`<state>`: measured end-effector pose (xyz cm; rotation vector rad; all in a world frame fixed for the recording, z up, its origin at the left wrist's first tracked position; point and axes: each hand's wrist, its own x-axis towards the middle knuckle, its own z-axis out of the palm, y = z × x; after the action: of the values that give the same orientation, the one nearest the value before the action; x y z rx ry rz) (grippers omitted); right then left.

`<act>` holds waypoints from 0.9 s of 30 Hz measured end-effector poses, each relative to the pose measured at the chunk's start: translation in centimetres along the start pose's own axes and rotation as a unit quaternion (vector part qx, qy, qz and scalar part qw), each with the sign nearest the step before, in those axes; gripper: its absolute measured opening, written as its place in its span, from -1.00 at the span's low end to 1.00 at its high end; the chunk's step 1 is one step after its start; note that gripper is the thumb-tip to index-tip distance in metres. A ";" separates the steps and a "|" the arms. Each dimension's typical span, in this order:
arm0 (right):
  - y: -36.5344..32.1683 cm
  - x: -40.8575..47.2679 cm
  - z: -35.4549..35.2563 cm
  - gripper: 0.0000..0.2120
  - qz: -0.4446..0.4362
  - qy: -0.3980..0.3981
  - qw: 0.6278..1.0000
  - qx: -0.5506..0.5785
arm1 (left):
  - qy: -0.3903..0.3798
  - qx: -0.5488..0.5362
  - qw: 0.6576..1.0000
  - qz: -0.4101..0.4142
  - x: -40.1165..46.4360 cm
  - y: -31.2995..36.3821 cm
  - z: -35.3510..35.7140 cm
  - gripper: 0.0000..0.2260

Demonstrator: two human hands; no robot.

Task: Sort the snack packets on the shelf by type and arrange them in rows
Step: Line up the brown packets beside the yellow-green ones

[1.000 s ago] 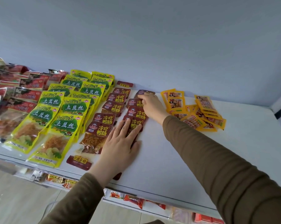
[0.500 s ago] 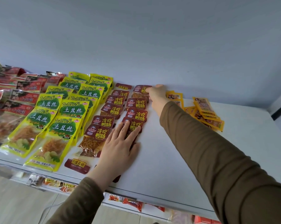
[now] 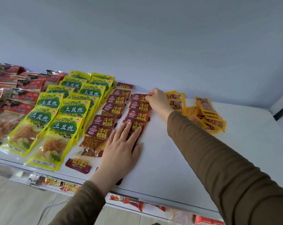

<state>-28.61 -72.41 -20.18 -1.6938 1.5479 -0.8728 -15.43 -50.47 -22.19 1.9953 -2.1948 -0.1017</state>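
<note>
1. Head view. The right hand point(image 3: 157, 101) pinches the top edge of the farthest maroon packet point(image 3: 140, 96) with curled fingers, at 12 o'clock of the second maroon row.
2. The left hand point(image 3: 121, 146), fingers straight and spread, presses flat on the nearest maroon packet point(image 3: 136, 125).
3. Advice: seat each packet overlapping its neighbour evenly while the flat hand anchors the row.
4. Packets are glossy, flat, slippery film; the shelf point(image 3: 178, 159) is smooth white. Yellow packets point(image 3: 205, 114) lie loose at 2 o'clock.

White shelf point(image 3: 178, 159) under rowed snack packets point(image 3: 64, 109)
</note>
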 end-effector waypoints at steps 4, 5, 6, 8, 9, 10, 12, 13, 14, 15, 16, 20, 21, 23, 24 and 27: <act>0.3 -0.7 0.6 -0.86 -0.045 -0.067 0.997 -0.016 | 0.007 0.004 1.000 0.003 0.2 -0.2 0.3 -0.46; 0.4 -0.7 0.8 -0.87 -0.052 -0.068 0.996 -0.033 | 0.009 0.001 1.000 0.002 0.3 -0.2 0.3 -0.46; 0.4 -0.8 0.9 -0.87 -0.065 -0.059 0.994 -0.062 | 0.010 -0.001 1.000 0.001 0.4 -0.2 0.3 -0.46; 0.4 -0.8 1.0 -0.82 -0.095 -0.032 0.986 -0.131 | 0.007 -0.001 1.000 -0.001 0.6 -0.2 0.3 -0.46; 0.4 -0.9 1.0 -0.78 -0.107 -0.020 0.982 -0.156 | 0.005 -0.001 1.000 -0.002 0.6 -0.1 0.3 -0.46; 0.4 -1.0 1.0 -0.75 -0.114 -0.012 0.978 -0.176 | 0.003 -0.002 1.000 -0.003 0.7 -0.1 0.3 -0.46; 0.4 -1.1 1.2 -0.71 -0.113 0.005 0.972 -0.204 | 0.000 -0.004 1.000 -0.005 0.6 -0.1 0.2 -0.45; 0.3 -1.1 1.3 -0.69 -0.114 0.010 0.970 -0.213 | -0.002 -0.005 1.000 -0.005 0.5 -0.1 0.2 -0.45; 0.3 -1.2 1.2 -0.68 -0.115 0.012 0.970 -0.215 | -0.003 -0.006 1.000 -0.006 0.4 -0.1 0.1 -0.45; 0.2 -1.1 1.0 -0.68 -0.111 0.012 0.971 -0.212 | -0.004 -0.006 1.000 -0.007 0.2 -0.1 0.1 -0.45; 0.1 -0.8 0.7 -0.67 -0.098 0.010 0.977 -0.189 | -0.005 -0.004 1.000 -0.007 0.2 -0.1 0.1 -0.45; -1.3 1.5 -0.8 -0.68 0.033 -0.008 0.996 -0.084 | -0.012 0.001 1.000 -0.007 0.1 -0.1 0.1 -0.44; -1.9 2.1 -0.9 -0.68 0.066 -0.023 0.995 -0.064 | -0.013 0.000 1.000 -0.006 0.1 -0.1 0.1 -0.44; -3.0 2.7 -0.8 -0.70 0.085 -0.059 0.990 -0.093 | -0.013 -0.001 1.000 -0.006 0.1 0.0 0.1 -0.44; -3.2 3.1 -0.6 -0.72 0.080 -0.070 0.988 -0.109 | -0.012 -0.001 1.000 -0.008 0.1 0.0 0.2 -0.44; -3.7 3.4 0.3 -0.77 0.051 -0.101 0.974 -0.195 | -0.010 0.003 1.000 -0.009 0.1 -0.1 0.2 -0.44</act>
<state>-26.14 -75.55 -17.14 -1.8845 1.7246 -0.3418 -15.40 -50.59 -22.44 2.0265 -2.1924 -0.1185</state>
